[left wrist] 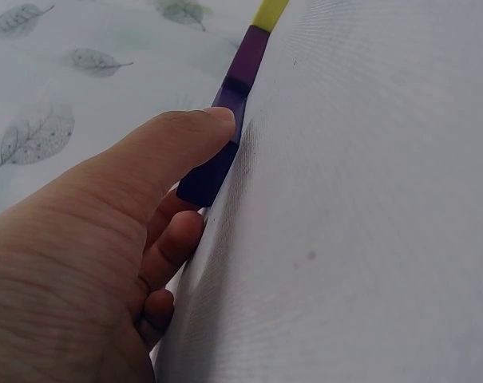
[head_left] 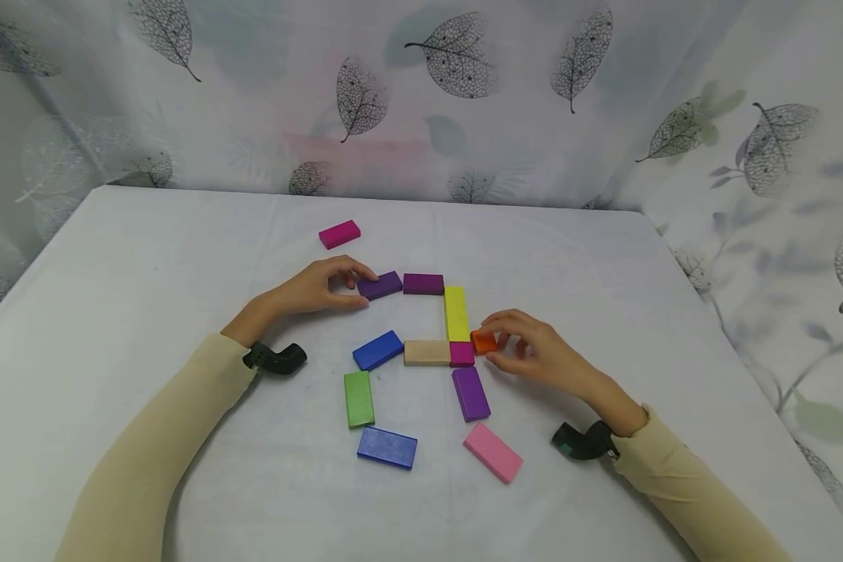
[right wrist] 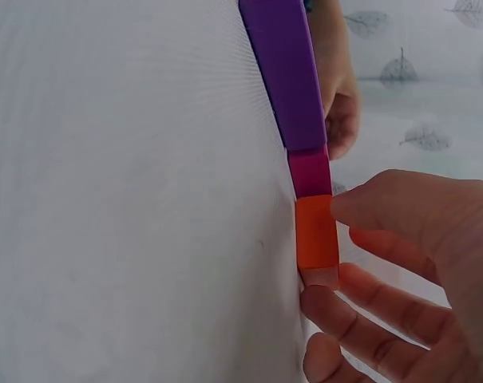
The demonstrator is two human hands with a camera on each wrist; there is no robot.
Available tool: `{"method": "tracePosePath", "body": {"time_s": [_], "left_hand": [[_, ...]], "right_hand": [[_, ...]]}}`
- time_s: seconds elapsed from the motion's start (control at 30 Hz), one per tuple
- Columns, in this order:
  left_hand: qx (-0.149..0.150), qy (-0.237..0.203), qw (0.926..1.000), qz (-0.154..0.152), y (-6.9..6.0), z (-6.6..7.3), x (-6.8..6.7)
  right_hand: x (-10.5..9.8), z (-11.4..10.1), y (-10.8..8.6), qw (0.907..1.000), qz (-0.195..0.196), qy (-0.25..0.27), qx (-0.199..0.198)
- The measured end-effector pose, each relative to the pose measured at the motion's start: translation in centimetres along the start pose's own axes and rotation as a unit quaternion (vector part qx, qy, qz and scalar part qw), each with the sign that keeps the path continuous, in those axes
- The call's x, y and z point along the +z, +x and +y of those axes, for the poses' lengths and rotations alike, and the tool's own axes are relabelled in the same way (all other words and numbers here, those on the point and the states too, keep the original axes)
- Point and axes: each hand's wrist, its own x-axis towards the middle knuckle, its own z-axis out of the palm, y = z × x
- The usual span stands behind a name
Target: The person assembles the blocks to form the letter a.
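On the white table, my left hand [head_left: 316, 285] pinches a dark purple block [head_left: 382, 286] at its left end, thumb in front. This block lies slightly askew beside a plum block [head_left: 423, 284]. My right hand [head_left: 544, 351] holds a small orange block [head_left: 483, 343] between thumb and fingers; in the right wrist view the orange block [right wrist: 317, 231] meets a magenta block [right wrist: 310, 173]. A yellow block [head_left: 456, 314] runs down from the plum one toward the magenta piece. Left of that piece lies a tan block [head_left: 426, 353], and below it a violet block [head_left: 471, 394].
Toward the front left lie a blue block [head_left: 378, 350], a green block [head_left: 359, 399] and a mottled blue block [head_left: 387, 448]. A pink block [head_left: 493, 453] is at the front right. Farther back rests another magenta block [head_left: 340, 234]. Leaf-patterned curtains [head_left: 393, 101] border the table.
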Motion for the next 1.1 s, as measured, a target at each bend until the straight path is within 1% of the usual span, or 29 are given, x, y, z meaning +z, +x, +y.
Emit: {"method": "tracePosePath", "body": {"time_s": [0.27, 0.5, 0.73, 1.1], "left_hand": [[-0.005, 0.002, 1.0000, -0.001, 0.02, 0.05, -0.01], [-0.004, 0.005, 1.0000, 0.000, -0.04, 0.16, -0.03], [-0.008, 0.002, 1.0000, -0.001, -0.12, 0.32, -0.04], [-0.009, -0.002, 1.0000, -0.001, -0.12, 0.29, -0.06]], "right_hand": [[0.23, 0.15, 0.33, 0.9999, -0.006, -0.009, -0.003], [0.30, 0.16, 0.54, 0.9997, -0.013, -0.020, 0.009], [0.27, 0.03, 0.58, 0.9996, -0.010, -0.027, -0.002], [0.38, -0.41, 0.42, 0.9993, -0.002, -0.037, 0.001]]}}
